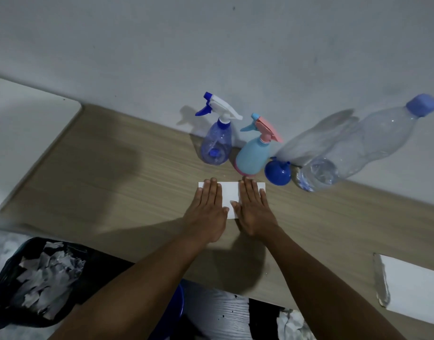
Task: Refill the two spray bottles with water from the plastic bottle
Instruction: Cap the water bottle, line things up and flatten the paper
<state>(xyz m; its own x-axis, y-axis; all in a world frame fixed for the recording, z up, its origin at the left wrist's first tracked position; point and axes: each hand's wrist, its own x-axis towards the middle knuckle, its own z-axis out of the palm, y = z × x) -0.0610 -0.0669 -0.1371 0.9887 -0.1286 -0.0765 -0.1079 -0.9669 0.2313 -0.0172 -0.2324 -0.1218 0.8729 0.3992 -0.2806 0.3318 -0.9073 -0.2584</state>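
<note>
A clear blue spray bottle (217,141) with a white and blue trigger head stands by the wall. Right of it stands a light blue spray bottle (254,155) with a pink trigger head. A blue funnel (277,173) lies mouth-down beside it. A large clear plastic bottle (363,148) with a blue cap stands at the right, with water low inside. My left hand (207,207) and my right hand (254,207) lie flat, palms down, on a white paper card (231,191) in front of the bottles. Neither hand holds anything.
The wooden table (112,187) runs along a grey wall. A white sheet (414,290) lies at the table's right front edge. A black bin bag (39,280) with crumpled paper sits on the floor at the left. A blue stool edge (176,305) shows below.
</note>
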